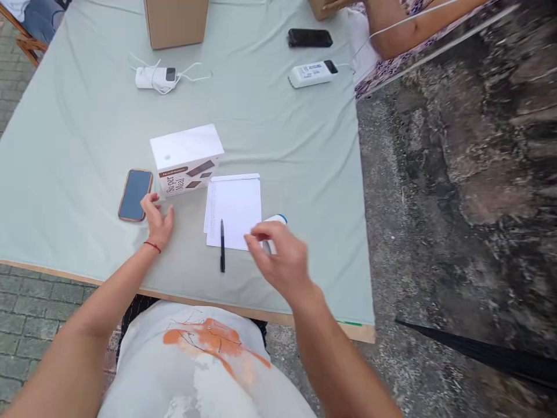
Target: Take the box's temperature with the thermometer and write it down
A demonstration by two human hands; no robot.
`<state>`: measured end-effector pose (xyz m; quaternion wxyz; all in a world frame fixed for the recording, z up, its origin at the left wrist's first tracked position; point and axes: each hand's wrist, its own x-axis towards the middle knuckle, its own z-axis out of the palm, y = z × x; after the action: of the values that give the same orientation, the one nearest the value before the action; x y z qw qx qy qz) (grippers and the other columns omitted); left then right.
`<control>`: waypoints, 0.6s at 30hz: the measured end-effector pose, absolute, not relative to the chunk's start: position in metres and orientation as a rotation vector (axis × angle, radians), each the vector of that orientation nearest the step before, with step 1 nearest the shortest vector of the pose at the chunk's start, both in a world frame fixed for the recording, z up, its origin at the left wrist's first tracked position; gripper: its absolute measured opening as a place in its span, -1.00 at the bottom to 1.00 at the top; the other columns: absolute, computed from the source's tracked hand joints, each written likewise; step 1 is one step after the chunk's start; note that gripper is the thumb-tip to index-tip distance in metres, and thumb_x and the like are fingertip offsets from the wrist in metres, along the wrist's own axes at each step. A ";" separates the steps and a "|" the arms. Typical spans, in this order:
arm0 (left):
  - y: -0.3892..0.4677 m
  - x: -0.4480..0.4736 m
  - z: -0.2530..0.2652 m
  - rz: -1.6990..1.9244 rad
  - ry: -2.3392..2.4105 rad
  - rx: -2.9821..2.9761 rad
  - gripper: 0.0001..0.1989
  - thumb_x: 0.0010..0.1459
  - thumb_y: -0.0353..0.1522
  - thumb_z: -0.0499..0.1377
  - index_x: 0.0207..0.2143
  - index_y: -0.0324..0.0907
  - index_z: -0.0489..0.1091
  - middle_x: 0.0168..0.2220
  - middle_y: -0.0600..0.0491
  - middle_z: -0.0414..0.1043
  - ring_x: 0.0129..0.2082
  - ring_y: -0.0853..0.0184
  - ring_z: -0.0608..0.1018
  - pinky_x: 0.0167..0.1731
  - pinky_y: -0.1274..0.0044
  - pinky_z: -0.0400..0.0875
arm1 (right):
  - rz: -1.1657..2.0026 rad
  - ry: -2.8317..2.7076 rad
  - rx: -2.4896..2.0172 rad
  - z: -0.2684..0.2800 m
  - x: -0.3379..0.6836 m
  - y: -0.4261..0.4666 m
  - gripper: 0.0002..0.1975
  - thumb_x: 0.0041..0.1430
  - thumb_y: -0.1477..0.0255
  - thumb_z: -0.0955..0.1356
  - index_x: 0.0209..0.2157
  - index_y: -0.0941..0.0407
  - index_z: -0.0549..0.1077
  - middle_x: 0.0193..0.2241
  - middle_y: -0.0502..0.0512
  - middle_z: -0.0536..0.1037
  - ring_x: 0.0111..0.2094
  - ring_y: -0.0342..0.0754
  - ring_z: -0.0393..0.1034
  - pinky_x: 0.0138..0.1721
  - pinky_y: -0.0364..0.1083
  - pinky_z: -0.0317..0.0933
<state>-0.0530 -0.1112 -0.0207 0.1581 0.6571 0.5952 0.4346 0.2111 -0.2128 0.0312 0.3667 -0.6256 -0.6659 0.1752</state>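
Observation:
My left hand (159,223) rests on the cloth with its fingers apart and holds nothing. It is between a phone (136,195) with an orange-brown edge and a white box (187,159) printed "Super Meal". Above the table, my right hand (282,255) has thumb and index finger curled together in a pinch, with nothing visible between the tips. It hovers at the lower right corner of a white notepad (237,203). A black pen (222,247) lies partly over the pad's lower edge. Behind my right hand, a white object with a blue end (279,218) is mostly hidden.
A pale green cloth (313,174) covers the table. Farther back are a cardboard box (176,23), a white device wrapped in its cable (152,78), a second white device (311,74) and a black phone-like object (310,38). Another person's arm (391,29) reaches in at upper right.

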 end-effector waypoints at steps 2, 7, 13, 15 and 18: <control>-0.131 -0.045 -0.017 1.194 1.557 2.096 -0.61 0.30 -0.20 0.06 0.10 -0.19 0.12 0.01 -0.19 0.20 0.06 0.14 0.33 -0.08 0.31 0.41 | 0.446 -1.806 -1.652 0.018 0.203 -0.208 -0.71 0.31 0.18 0.30 -0.25 0.14 0.42 -0.38 0.09 0.46 -0.43 -0.10 0.31 -0.42 -0.13 0.13; -0.137 -0.023 -0.007 0.674 1.158 2.557 -0.54 0.31 -0.12 0.05 0.14 -0.19 0.26 0.08 -0.22 0.25 0.09 0.07 0.33 0.06 0.22 0.27 | 0.475 -1.895 -1.833 -0.016 0.176 -0.196 -0.77 0.22 0.42 0.27 -0.11 0.14 0.44 -0.35 0.12 0.47 -0.42 -0.06 0.30 -0.48 -0.13 0.01; -0.131 -0.011 -0.004 0.424 1.187 2.588 -0.45 0.20 -0.06 0.15 0.15 -0.13 0.35 0.16 -0.24 0.23 0.16 -0.04 0.28 0.19 0.05 0.05 | 0.757 -1.575 -1.504 -0.028 0.188 -0.197 -0.64 0.22 0.45 0.15 -0.04 0.11 0.43 -0.33 0.10 0.43 -0.32 -0.06 0.35 -0.22 -0.06 0.29; -0.133 -0.010 -0.003 0.419 1.199 2.578 -0.46 0.14 -0.09 0.19 0.12 -0.14 0.37 0.16 -0.23 0.23 0.17 -0.04 0.28 0.21 0.06 0.05 | 0.799 -1.443 -1.463 -0.035 0.189 -0.205 -0.61 0.20 0.41 0.18 0.04 0.13 0.36 -0.25 0.13 0.42 -0.25 -0.05 0.36 -0.16 -0.03 0.31; -0.135 -0.009 -0.001 0.406 1.207 2.607 -0.44 0.09 -0.12 0.21 0.11 -0.16 0.37 0.16 -0.22 0.24 0.17 -0.03 0.29 0.22 0.08 0.06 | 0.775 -1.292 -1.525 -0.042 0.182 -0.217 -0.64 0.16 0.31 0.29 -0.01 0.13 0.34 -0.29 0.10 0.40 -0.32 -0.07 0.34 -0.23 -0.06 0.32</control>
<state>-0.0092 -0.1350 -0.0011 0.1200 0.8921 0.4130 0.1389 0.1817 -0.2166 -0.0421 0.4784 -0.6247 -0.5292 0.3174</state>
